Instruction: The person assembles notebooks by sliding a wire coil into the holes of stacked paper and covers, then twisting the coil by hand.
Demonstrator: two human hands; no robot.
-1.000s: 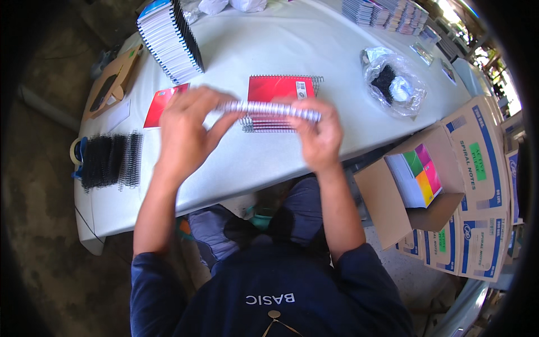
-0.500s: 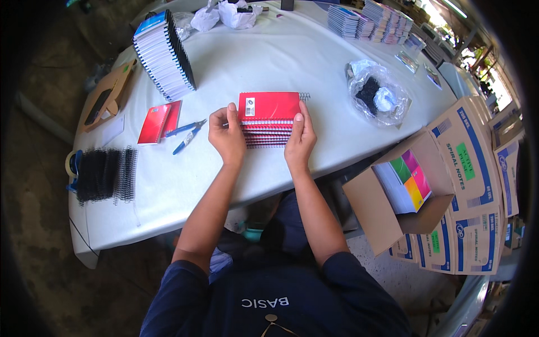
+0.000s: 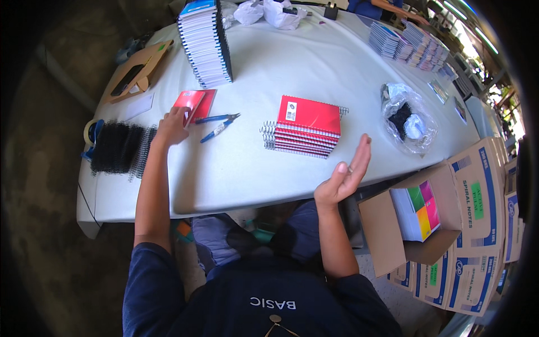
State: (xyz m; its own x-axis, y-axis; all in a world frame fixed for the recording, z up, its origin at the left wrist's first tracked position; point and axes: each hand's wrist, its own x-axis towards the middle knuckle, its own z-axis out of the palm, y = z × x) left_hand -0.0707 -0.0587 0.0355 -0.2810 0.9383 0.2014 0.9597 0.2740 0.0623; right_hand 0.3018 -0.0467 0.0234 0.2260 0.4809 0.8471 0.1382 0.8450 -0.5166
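Observation:
A stack of red spiral notebooks (image 3: 310, 115) sits in the middle of the white-covered table, metal coils sticking out at its sides. My right hand (image 3: 343, 178) is open and holds nothing, fingers stretched up, near the stack's right front corner but apart from it. Over at the left, my left hand (image 3: 171, 128) closes its bent fingers at the near edge of a red notebook (image 3: 190, 101), covering part of it. Another red notebook or cover (image 3: 206, 101) lies partly under that one. Blue-handled cutting pliers (image 3: 216, 119) and a blue pen-like tool (image 3: 213, 132) lie between notebooks and stack.
Black spiral coils (image 3: 119, 149) and a tape roll (image 3: 91, 133) lie left. A tall pile of bound notebooks (image 3: 205, 48) stands behind. Right are a plastic bag (image 3: 409, 121), an opened carton (image 3: 382, 236) and stacked boxes (image 3: 477, 196). A person's arm (image 3: 396, 8) shows at the far edge.
Both hands have let go of the red stack. My left hand has gone left to the red notebook; my right has drawn back and opened. The whole view has shifted.

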